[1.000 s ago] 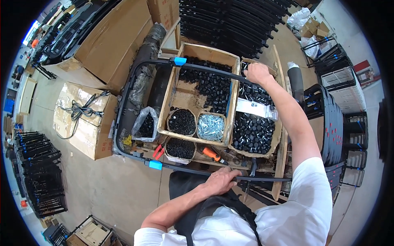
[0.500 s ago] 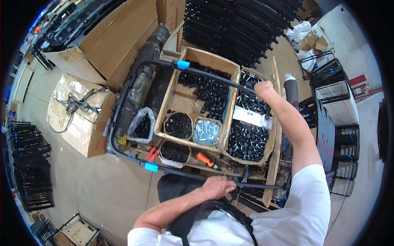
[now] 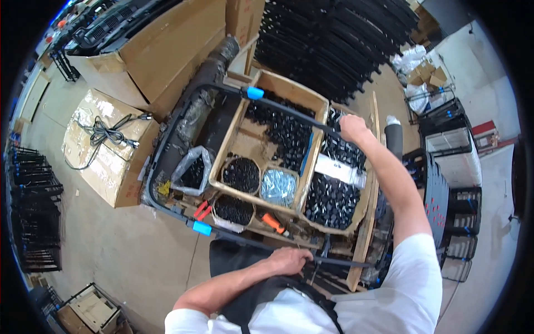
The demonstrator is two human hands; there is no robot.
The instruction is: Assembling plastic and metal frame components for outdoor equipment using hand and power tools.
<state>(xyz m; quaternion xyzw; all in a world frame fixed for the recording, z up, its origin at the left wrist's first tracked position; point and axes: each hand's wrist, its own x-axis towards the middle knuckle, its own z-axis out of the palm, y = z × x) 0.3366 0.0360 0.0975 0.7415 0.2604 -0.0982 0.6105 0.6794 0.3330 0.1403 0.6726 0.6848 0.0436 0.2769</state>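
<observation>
While both hands grip a black tube frame [image 3: 183, 128] with blue sleeves, it lies across the boxes of black parts [image 3: 289, 133] on a pallet [image 3: 364, 234]. Left hand [image 3: 289, 260] has fingers curled shut on the near bar; right hand [image 3: 353, 128] is fisted on the far bar. Judging by this, the frame is held but not yet set anywhere; nothing looks fitted to it. Red and orange tools [image 3: 272, 222] lie untouched near the tubs.
</observation>
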